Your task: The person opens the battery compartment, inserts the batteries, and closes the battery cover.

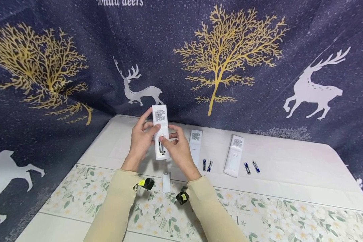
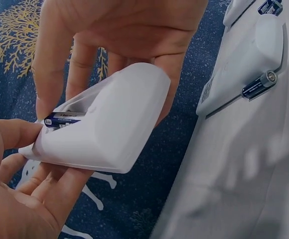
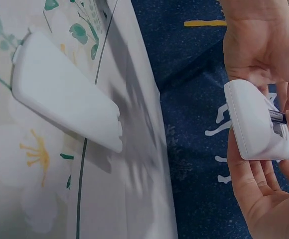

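Note:
A white remote control (image 1: 159,116) is held up above the table, its back facing me and its battery compartment uncovered. My left hand (image 1: 141,139) grips it from the left, thumb across its back. From the right, my right hand (image 1: 180,148) holds the lower half, its fingers behind and its thumb at the compartment's upper end. A blue-and-silver AAA battery (image 2: 62,120) lies in the compartment, partly covered by the right thumb; whether a second is inside, I cannot tell. The loose battery cover (image 1: 166,183) lies on the table below the hands, also seen in the right wrist view.
Two more white remotes lie on the table, one just right of my right hand (image 1: 195,146) and one farther right (image 1: 234,156). Beside each is a pair of batteries, the nearer pair (image 1: 204,165) and the farther pair (image 1: 247,168). A dark printed curtain (image 1: 157,50) hangs behind.

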Tool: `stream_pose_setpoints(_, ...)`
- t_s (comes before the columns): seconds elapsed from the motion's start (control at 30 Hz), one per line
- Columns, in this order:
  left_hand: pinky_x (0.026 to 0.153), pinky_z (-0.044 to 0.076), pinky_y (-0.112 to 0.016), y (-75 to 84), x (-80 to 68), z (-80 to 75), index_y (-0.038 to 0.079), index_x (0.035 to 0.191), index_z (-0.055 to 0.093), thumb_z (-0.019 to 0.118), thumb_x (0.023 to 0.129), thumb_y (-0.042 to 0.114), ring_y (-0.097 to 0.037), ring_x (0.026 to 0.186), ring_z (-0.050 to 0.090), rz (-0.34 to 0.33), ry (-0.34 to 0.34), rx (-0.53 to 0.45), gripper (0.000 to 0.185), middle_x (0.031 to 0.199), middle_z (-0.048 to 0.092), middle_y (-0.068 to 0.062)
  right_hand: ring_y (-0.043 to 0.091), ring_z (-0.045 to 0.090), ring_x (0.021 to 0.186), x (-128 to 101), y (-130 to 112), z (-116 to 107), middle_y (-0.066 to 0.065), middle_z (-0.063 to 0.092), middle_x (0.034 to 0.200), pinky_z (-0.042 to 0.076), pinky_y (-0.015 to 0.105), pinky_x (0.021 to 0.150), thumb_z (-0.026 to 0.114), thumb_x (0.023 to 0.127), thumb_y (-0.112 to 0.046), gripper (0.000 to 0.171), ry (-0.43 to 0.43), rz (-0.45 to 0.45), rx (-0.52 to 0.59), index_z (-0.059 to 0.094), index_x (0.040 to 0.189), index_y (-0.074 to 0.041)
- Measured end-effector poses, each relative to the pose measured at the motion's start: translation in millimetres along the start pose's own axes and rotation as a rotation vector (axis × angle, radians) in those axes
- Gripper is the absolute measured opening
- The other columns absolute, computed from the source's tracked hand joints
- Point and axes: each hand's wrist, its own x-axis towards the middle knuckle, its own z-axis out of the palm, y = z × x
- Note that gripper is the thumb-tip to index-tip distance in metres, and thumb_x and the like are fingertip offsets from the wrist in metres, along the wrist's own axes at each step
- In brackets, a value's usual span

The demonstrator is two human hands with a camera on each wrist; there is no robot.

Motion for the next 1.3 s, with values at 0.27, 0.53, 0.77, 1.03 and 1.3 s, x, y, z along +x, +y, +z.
stream_pose_setpoints(0.27, 0.066, 0.064, -0.041, 0.0, 0.3, -0.8, 0.038, 0.162, 0.045, 0.068, 0.105, 0.012, -0.018, 0.082, 0.072, 0.005, -0.004, 0.006, 0.067, 0.121, 0.071, -0.016, 0.019, 0.062, 0.079, 0.1, 1.8, -0.3, 0.018, 0.063, 0.116, 0.051, 0.031, 0.068, 0.076, 0.099, -0.019, 0.064, -0.009, -0.037, -0.001, 0.051, 0.157, -0.024)
stream_pose_setpoints(0.53, 0.065, 0.064, -0.040, 0.6, 0.3, -2.0, 0.039, 0.162, 0.045, 0.067, 0.105, 0.012, -0.018, 0.081, 0.072, 0.019, -0.016, 0.009, 0.067, 0.120, 0.071, -0.016, 0.020, 0.060, 0.084, 0.0, 0.6, -1.8, 0.014, 0.066, 0.117, 0.051, 0.030, 0.071, 0.074, 0.100, -0.018, 0.070, -0.029, -0.061, -0.029, 0.046, 0.163, -0.034)
stream_pose_setpoints(0.77, 0.065, 0.065, -0.042, 1.4, 0.3, -1.0, 0.038, 0.162, 0.045, 0.067, 0.104, 0.010, -0.019, 0.082, 0.072, 0.019, -0.022, -0.011, 0.068, 0.120, 0.070, -0.018, 0.020, 0.059, 0.084, 0.6, 0.2, -2.4, 0.012, 0.067, 0.114, 0.050, 0.030, 0.071, 0.074, 0.100, -0.017, 0.071, -0.031, -0.067, -0.032, 0.046, 0.163, -0.033)
stream_pose_setpoints(1.03, 0.062, 0.063, -0.039, 1.0, -0.3, -0.3, 0.037, 0.163, 0.044, 0.068, 0.104, 0.009, -0.019, 0.081, 0.071, 0.023, -0.013, 0.019, 0.069, 0.118, 0.071, -0.017, 0.021, 0.057, 0.085, -0.1, 0.9, -2.5, 0.012, 0.065, 0.114, 0.049, 0.031, 0.073, 0.073, 0.100, -0.017, 0.072, -0.038, -0.062, -0.031, 0.044, 0.164, -0.032)
stream_pose_setpoints(1.3, 0.060, 0.063, -0.038, 1.5, -0.6, -0.1, 0.036, 0.162, 0.045, 0.069, 0.103, 0.008, -0.020, 0.080, 0.070, 0.031, -0.015, 0.006, 0.070, 0.116, 0.071, -0.017, 0.021, 0.055, 0.087, 0.5, 2.6, -0.1, 0.013, 0.064, 0.116, 0.050, 0.033, 0.076, 0.071, 0.100, -0.009, 0.079, -0.056, -0.055, -0.037, 0.037, 0.166, -0.034)
